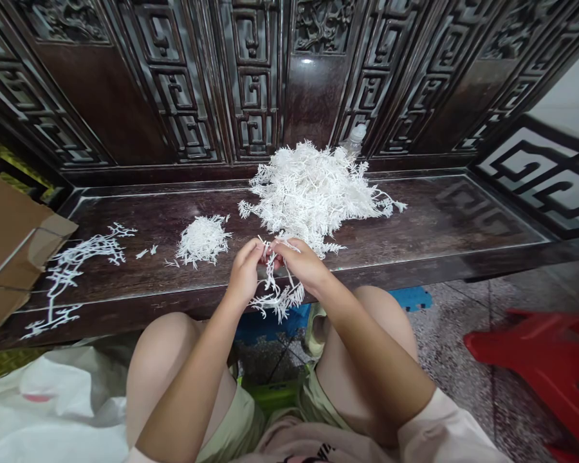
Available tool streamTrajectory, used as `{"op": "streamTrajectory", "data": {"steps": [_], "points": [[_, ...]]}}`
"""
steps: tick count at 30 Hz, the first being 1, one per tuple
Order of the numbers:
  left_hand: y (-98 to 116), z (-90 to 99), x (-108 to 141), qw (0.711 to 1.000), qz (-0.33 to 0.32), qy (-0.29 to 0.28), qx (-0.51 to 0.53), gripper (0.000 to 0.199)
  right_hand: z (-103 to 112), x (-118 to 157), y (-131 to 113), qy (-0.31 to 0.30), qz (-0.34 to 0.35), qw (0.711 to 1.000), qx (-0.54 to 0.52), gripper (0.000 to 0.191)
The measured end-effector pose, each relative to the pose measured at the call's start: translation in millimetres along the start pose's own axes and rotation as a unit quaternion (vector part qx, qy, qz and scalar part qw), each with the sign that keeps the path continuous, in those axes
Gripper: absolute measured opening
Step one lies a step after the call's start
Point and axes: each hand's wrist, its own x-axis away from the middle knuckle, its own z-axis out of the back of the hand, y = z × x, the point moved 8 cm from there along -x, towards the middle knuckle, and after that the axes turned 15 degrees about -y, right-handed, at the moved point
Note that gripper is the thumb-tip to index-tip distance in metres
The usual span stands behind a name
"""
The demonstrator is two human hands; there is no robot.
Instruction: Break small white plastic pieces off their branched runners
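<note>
My left hand [246,269] and my right hand [305,262] meet above the front edge of a dark wooden bench [429,222]. Both are closed in a pinch on a white branched plastic sprig [280,301], whose forked twigs hang below the fingers. Just beyond the hands rises a big heap of white sprigs [313,186]. Left of my left hand lies a smaller pile of short white pieces [203,240]. Farther left, bare white branched stems [80,257] lie at the bench's end, partly over its edge. The fingertips partly hide the gripped part of the sprig.
A clear bottle with a white cap [356,136] stands behind the heap, against the carved backrest [258,83]. At the left is a cardboard box [17,241] above a white bag [62,399]. A red plastic stool [535,350] stands on the floor at right.
</note>
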Motion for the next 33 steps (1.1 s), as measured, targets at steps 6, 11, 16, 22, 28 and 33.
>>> {"op": "streamTrajectory", "data": {"steps": [6,11,16,22,28,33], "points": [[14.2,-4.9,4.6,0.971,0.015,-0.001,-0.241,0.027,2.2,-1.9,1.5,0.007,0.025,0.999,0.035,0.015],[14.3,-5.9,5.4,0.963,0.013,0.015,-0.269,0.029,0.5,-1.4,-5.8,-0.013,0.049,0.991,0.120,0.015],[10.8,-4.7,8.7,0.980,-0.014,0.050,-0.191,0.030,-3.4,5.1,-29.7,0.029,0.094,0.951,0.292,0.014],[0.6,-7.6,8.5,0.994,-0.033,0.078,-0.066,0.033,-17.6,8.8,-43.0,0.035,0.142,0.919,0.366,0.011],[44.8,31.3,23.3,0.980,-0.151,0.129,-0.005,0.034,54.8,19.0,-44.1,0.219,0.064,0.875,0.426,0.013],[27.6,103.7,9.5,0.986,0.001,0.167,0.007,0.029,62.8,14.6,-30.6,0.151,0.031,0.899,0.409,0.019]]}}
